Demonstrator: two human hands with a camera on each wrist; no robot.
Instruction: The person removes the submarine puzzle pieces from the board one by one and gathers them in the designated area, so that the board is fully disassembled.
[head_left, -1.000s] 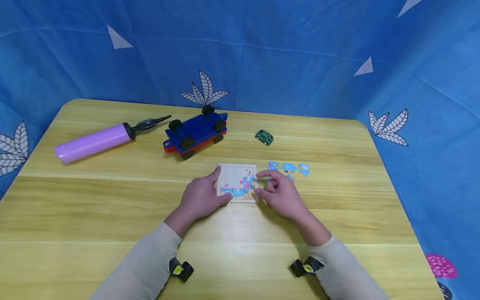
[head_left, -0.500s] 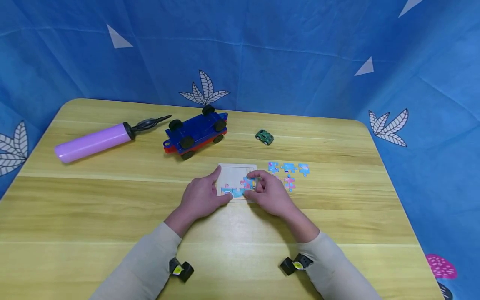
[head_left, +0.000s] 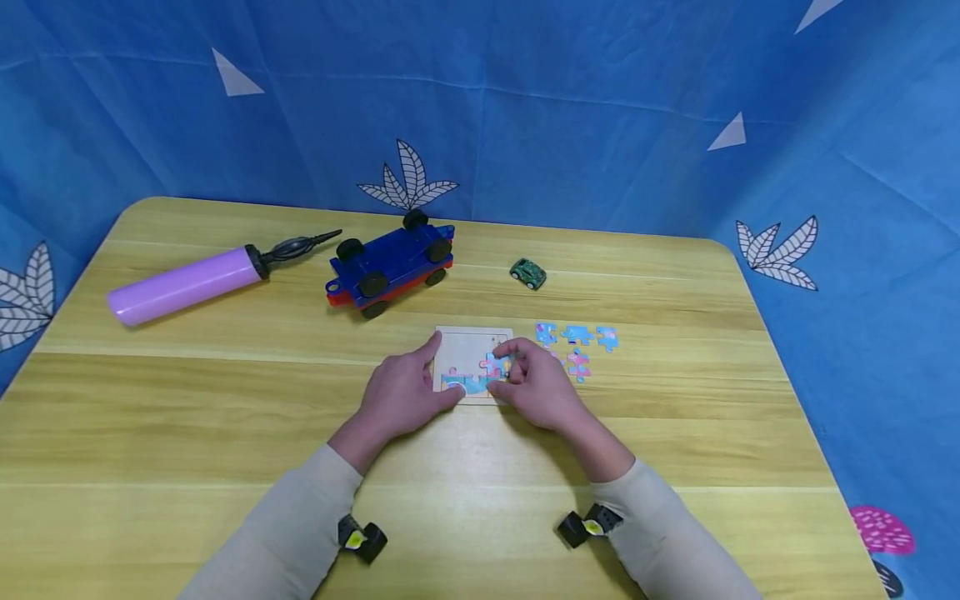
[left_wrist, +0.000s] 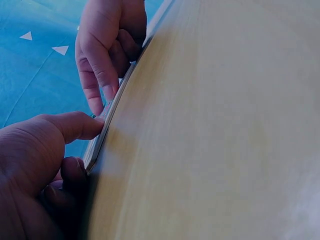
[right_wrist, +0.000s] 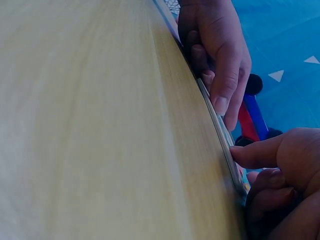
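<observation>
A square jigsaw tray [head_left: 468,342] lies mid-table, with blue pieces [head_left: 471,384] along its lower row. My left hand [head_left: 401,392] holds the tray's left side, thumb over the near edge and index finger at the far left corner. Over the tray's right part, thumb and index finger of my right hand [head_left: 536,387] span a pink and blue jigsaw piece [head_left: 492,365], hiding part of it. The left wrist view shows the left thumb [left_wrist: 82,126] on the tray rim; in the right wrist view, the right thumb [right_wrist: 255,152] touches the near rim.
Several loose jigsaw pieces [head_left: 578,335] lie right of the tray. Behind it are a small green toy car [head_left: 528,273] and an overturned blue and red toy vehicle [head_left: 393,262]. A purple hand pump [head_left: 187,286] lies at the left. Blue cloth [head_left: 562,108] hangs behind the table.
My right hand has moved left from the tray's right edge onto the pieces inside it, uncovering a loose pink piece. Over the last half second it stays there. My left hand has not moved.
</observation>
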